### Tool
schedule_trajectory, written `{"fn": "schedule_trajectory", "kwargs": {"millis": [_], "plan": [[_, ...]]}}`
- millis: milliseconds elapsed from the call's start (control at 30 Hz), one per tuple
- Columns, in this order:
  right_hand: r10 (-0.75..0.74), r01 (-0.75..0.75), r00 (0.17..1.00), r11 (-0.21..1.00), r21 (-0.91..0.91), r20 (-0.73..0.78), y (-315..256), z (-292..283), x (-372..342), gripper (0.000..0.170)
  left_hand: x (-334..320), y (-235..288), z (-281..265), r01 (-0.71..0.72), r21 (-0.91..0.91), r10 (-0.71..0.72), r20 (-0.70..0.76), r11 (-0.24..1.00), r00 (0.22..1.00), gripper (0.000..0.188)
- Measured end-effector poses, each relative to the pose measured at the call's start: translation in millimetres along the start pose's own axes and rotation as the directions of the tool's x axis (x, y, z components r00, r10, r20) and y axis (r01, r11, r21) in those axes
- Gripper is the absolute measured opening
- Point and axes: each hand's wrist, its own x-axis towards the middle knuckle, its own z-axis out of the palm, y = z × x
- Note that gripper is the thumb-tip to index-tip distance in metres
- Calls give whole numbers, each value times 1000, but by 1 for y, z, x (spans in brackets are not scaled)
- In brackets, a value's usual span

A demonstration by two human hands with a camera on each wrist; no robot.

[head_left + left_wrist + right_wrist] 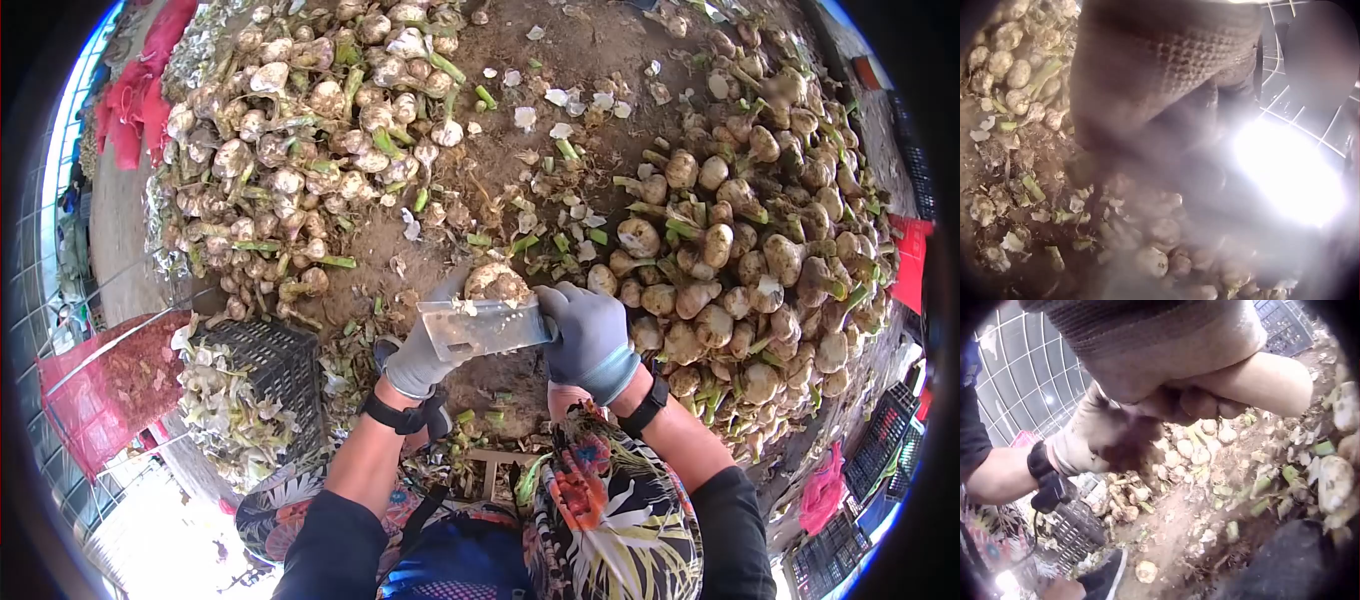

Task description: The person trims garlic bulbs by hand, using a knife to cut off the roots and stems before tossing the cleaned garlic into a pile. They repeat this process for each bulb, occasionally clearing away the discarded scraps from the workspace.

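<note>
A wide metal blade (480, 328), specked with pale bits, lies across the front of the body in the head view. My gloved right hand (590, 335) grips it at its right end; the right wrist view shows a pale rounded handle (1272, 384) in the right hand (1172, 350). Just beyond the blade's far edge is a soil-stained garlic bulb (494, 283). Partly hidden by the blade, my gloved left hand (415, 355) holds the bulb. In the left wrist view the left hand (1166, 69) is close and blurred, its fingertips unclear.
Garlic heaps lie at the left (330, 180) and right (740, 260), with cut stems and skins on the soil (520, 130) between. A black crate (275, 365) with peelings (225, 400) stands at lower left, beside red mesh (130, 380). More crates are at right.
</note>
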Motion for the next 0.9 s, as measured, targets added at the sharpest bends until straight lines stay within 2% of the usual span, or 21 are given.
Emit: {"fn": "schedule_trajectory", "kwargs": {"millis": [67, 100, 167, 200, 267, 367, 400, 433, 500, 533, 567, 600, 633, 700, 733, 767, 800, 833, 867, 900], "plan": [[-6, 6, 1000, 1000, 14, -19, 1, 5, 0, 36, 0, 5, 2, 14, 60, -12, -36, 998, 999, 97], [-18, 20, 999, 999, 27, -39, 2, 7, 1, 36, 1, 11, 4, 18, 61, -16, -32, 998, 999, 97], [-26, 27, 999, 999, 45, -24, 4, 12, 3, 35, 1, 22, 7, 175, 89, -166, -106, 981, 980, 82], [-35, 35, 999, 998, 56, -11, 4, 12, 3, 35, -2, 21, 5, 180, 93, -171, -99, 979, 980, 82], [-24, 23, 1000, 997, 74, 14, -1, 14, 1, 35, -11, 14, 2, 19, 229, 1, -88, 973, 996, 72], [-23, 21, 1000, 995, 94, 19, -4, 19, 1, 35, -13, 20, 10, -53, 330, 87, -88, 943, 992, 68], [-37, 35, 999, 993, 109, 22, -4, 20, 1, 35, -14, 22, 7, -59, 436, 105, -83, 898, 991, 67], [-46, 43, 999, 992, 119, 26, -3, 20, 0, 35, -18, 23, 8, -61, 438, 105, -76, 897, 992, 67], [-38, 34, 999, 994, 104, 37, -3, 20, -3, 30, -24, 35, 20, 98, 371, -50, -138, 923, 989, 63], [-36, 31, 998, 995, 95, 53, -2, 22, -3, 25, -26, 39, 23, 204, 312, -170, -133, 928, 976, 62], [299, -322, 927, 944, 72, 228, 11, 22, 4, 22, -31, 42, 25, 315, 253, -293, -121, 915, 948, 62], [406, -425, 894, 902, 73, 189, 26, 25, -7, 20, -38, 35, 40, 113, 373, -159, 93, 921, 983, 66], [471, -487, 868, 870, 78, 160, 31, 24, -3, 19, -39, 58, 59, -91, 571, -112, 310, 816, 944, 78], [508, -518, 854, 849, 105, 112, 21, 27, -17, 22, -31, 26, 57, -82, 315, 55, 95, 946, 994, 86], [494, -490, 868, 839, 235, 48, 25, 29, -15, 24, -24, 31, 59, 8, 359, -9, -1, 933, 1000, 88], [483, -451, 876, 813, 368, 7, 26, 36, -15, 26, -18, 29, 55, 1, 364, -2, 3, 931, 1000, 88], [482, -467, 872, 766, 441, 86, 28, 35, -10, 28, -17, 23, 46, -5, 533, 14, -13, 846, 1000, 84], [455, -452, 885, 785, 424, 100, 27, 31, -8, 27, -17, 20, 40, -8, 684, 34, -24, 729, 999, 80], [408, -412, 907, 815, 407, 101, 22, 25, -7, 26, -14, 17, 38, -145, 837, 182, 56, 528, 982, 61], [360, -370, 927, 845, 385, 101, 17, 17, -3, 26, -11, 20, 38, -151, 837, 194, 55, 525, 979, 61]]}}
